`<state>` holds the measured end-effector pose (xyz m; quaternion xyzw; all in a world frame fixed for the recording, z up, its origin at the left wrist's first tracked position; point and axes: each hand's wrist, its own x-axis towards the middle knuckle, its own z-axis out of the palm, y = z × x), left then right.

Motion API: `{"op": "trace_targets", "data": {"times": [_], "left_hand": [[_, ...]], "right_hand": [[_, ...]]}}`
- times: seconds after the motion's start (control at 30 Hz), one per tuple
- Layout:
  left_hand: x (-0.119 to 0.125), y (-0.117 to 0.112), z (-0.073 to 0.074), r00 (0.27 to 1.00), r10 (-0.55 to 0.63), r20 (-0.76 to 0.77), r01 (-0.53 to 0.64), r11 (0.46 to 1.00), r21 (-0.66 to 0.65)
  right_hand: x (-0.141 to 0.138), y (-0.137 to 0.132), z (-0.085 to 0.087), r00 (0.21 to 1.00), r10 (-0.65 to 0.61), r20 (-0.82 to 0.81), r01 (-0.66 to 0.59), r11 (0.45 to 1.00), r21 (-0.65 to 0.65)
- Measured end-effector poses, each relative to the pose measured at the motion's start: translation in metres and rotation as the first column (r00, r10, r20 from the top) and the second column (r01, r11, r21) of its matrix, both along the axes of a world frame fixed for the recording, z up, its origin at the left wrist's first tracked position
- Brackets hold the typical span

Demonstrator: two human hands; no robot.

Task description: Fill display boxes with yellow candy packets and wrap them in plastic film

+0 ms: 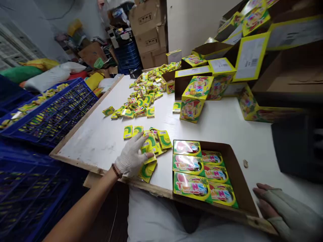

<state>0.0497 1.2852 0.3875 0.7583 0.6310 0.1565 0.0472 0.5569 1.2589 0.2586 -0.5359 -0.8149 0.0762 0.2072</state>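
Observation:
My left hand (132, 155), in a white knit glove, lies with fingers spread flat over a small heap of yellow-green sachets (153, 141) near the table's front edge. My right hand (280, 210), in a fingerless grey glove, rests open on the table at the front right, next to the corner of a shallow cardboard tray (236, 168). Inside that tray lie several glossy yellow-green packs (191, 166) in two rows. Neither hand holds anything lifted.
A larger scatter of sachets (143, 97) covers the white table (101, 134) further back. Yellow printed cartons (194, 99) and open brown boxes (287, 80) crowd the back right. Blue plastic crates (50, 114) with sachets stand at the left. Stacked cardboard boxes (148, 30) fill the background.

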Motion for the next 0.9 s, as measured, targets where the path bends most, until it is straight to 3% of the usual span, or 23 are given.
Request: {"op": "trace_targets", "data": {"times": [0.07, 0.17, 0.27, 0.33, 0.4, 0.47, 0.53, 0.6, 0.67, 0.73, 0.8, 0.9], "left_hand": [[0.007, -0.012, -0.008, 0.998, 0.018, -0.055, -0.018, 1.000, 0.001], [0.011, -0.018, -0.014, 0.995, 0.082, -0.049, -0.083, 0.996, -0.020], [0.014, -0.016, 0.002, 0.955, 0.175, 0.241, -0.173, 0.985, -0.028], [0.028, -0.016, 0.026, 0.861, 0.159, 0.482, -0.113, 0.986, -0.122], [0.055, -0.017, 0.054, 0.739, 0.081, 0.669, 0.105, 0.967, -0.234], [0.090, -0.017, 0.075, 0.614, -0.007, 0.789, 0.367, 0.888, -0.278], [0.122, -0.016, 0.085, 0.509, -0.070, 0.858, 0.550, 0.793, -0.261], [0.144, -0.016, 0.083, 0.469, -0.090, 0.879, 0.581, 0.781, -0.229], [0.154, -0.019, 0.072, 0.554, -0.092, 0.828, 0.455, 0.866, -0.208], [0.156, -0.027, 0.056, 0.716, -0.154, 0.680, 0.313, 0.942, -0.116], [0.154, -0.039, 0.039, 0.854, -0.292, 0.430, 0.316, 0.948, 0.015], [0.150, -0.054, 0.016, 0.886, -0.454, 0.098, 0.444, 0.890, 0.106]], "right_hand": [[-0.011, -0.003, 0.019, 0.999, 0.020, 0.050, -0.018, 0.999, -0.031], [-0.022, -0.004, 0.041, 1.000, -0.008, -0.018, 0.007, 0.998, -0.061], [-0.030, -0.002, 0.067, 0.971, -0.141, -0.193, 0.135, 0.990, -0.043], [-0.046, 0.001, 0.097, 0.941, -0.177, -0.289, 0.195, 0.980, 0.036], [-0.072, 0.006, 0.137, 0.947, -0.044, -0.317, 0.078, 0.992, 0.095], [-0.102, 0.014, 0.179, 0.928, 0.202, -0.314, -0.164, 0.976, 0.144], [-0.126, 0.024, 0.212, 0.857, 0.417, -0.302, -0.410, 0.908, 0.089], [-0.137, 0.036, 0.233, 0.828, 0.495, -0.262, -0.530, 0.844, -0.079], [-0.138, 0.050, 0.243, 0.884, 0.447, -0.134, -0.466, 0.835, -0.292], [-0.137, 0.063, 0.244, 0.925, 0.370, 0.083, -0.290, 0.833, -0.471], [-0.142, 0.076, 0.234, 0.873, 0.399, 0.281, -0.169, 0.788, -0.592], [-0.163, 0.090, 0.203, 0.738, 0.565, 0.369, -0.157, 0.676, -0.720]]}}
